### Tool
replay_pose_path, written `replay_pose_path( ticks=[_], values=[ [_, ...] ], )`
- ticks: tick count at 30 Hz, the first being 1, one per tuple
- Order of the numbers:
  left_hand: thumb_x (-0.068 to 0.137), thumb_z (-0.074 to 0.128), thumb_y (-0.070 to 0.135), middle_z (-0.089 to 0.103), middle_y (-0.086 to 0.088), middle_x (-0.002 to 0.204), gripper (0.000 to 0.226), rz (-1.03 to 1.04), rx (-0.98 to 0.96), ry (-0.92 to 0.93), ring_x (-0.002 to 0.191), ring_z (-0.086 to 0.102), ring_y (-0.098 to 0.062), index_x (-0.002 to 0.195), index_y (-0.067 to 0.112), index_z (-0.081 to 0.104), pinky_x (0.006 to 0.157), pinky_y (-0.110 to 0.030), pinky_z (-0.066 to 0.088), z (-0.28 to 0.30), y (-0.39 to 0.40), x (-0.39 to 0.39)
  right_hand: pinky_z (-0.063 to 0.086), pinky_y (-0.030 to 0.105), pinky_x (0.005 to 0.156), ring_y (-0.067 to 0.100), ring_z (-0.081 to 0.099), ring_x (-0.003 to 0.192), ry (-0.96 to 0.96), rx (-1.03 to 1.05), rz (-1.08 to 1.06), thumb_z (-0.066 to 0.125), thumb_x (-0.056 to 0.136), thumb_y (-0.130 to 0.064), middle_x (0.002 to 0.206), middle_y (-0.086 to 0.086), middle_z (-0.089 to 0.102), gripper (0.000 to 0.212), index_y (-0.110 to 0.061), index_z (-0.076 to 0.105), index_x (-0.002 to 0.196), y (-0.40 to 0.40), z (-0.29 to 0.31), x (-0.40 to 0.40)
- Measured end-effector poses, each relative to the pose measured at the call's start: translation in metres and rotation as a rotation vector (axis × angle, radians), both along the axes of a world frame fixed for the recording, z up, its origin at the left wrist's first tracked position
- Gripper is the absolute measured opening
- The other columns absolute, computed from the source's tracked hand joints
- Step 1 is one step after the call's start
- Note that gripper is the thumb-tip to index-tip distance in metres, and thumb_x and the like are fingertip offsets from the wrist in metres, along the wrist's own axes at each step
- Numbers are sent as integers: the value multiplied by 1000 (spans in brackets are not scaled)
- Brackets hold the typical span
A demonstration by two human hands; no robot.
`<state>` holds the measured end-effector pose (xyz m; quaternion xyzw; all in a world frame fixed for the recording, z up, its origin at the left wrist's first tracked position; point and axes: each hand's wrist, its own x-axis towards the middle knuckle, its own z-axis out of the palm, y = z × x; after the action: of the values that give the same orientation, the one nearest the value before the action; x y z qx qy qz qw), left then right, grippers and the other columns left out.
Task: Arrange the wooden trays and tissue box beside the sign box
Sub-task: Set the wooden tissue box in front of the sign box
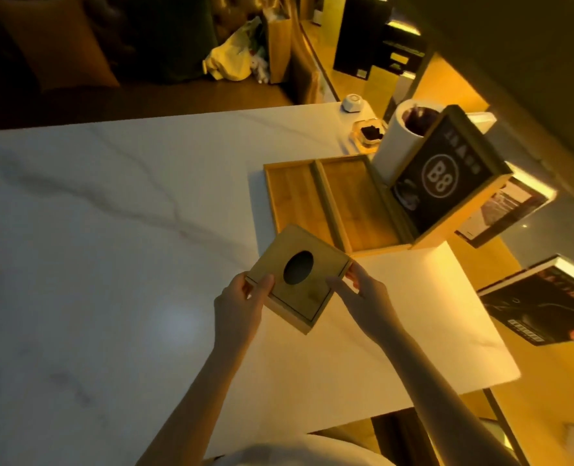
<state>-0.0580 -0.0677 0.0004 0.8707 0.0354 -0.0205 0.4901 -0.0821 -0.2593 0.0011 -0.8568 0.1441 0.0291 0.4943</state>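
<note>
Tissue box point(297, 276): wooden, square, dark oval opening on top — held between both hands, its far corner overlapping the near edge of the trays; whether lifted or resting on the table, hard to tell.
Left hand point(241, 304): clamped on the box's left corner, thumb on top.
Right hand point(363, 294): gripping the box's right side, thumb on top, fingers at the edge.
Wooden trays point(332, 203): two, side by side, touching, shallow and bare inside.
Sign box point(447, 178): wooden, dark panel marked "B8", just right of the trays, touching the right one.
White cylinder point(403, 136): behind the sign box, dark contents — blurred.
Table point(110, 230): white marble with grey veins.
</note>
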Motion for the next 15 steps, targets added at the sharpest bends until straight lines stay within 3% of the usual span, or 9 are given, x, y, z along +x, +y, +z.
replay_pose_path(
  ticks=[4, 8, 11, 15],
  values=[
    [85, 53, 35, 61, 0, 76, 28, -55, -33, 10, 59, 52, -5, 87, 7, 58, 51, -13, 38, -2, -51, 1, 40, 23, 74, 23, 50, 116, 12, 45, -119, 50, 87, -39, 125, -1, 56, 47, -22, 43, 130, -43, -4, -9],
    [85, 55, 32, 65, -7, 88, 31, -101, -79, 31, 76, 60, -20, 94, 3, 59, 70, -26, 47, -7, -96, 0, 38, 25, 82, 23, 46, 119, 21, 70, -220, 50, 83, -43, 131, 0, 52, 52, -22, 42, 131, -84, -9, -22],
    [86, 53, 32, 62, -7, 82, 32, -134, -73, 57, 75, 61, -23, 90, 0, 57, 63, -21, 46, -13, -124, -4, 38, 29, 83, 14, 44, 110, 5, 88, -256, 51, 85, -39, 132, 1, 51, 49, -24, 42, 130, -110, -11, -30],
    [87, 52, 31, 63, -14, 83, 35, -170, -45, 85, 69, 57, -19, 93, -3, 55, 60, -21, 45, -20, -154, -8, 38, 33, 87, 23, 45, 121, 20, 93, -286, 50, 88, -36, 137, 3, 49, 49, -21, 40, 133, -137, -15, -38]
  ],
)
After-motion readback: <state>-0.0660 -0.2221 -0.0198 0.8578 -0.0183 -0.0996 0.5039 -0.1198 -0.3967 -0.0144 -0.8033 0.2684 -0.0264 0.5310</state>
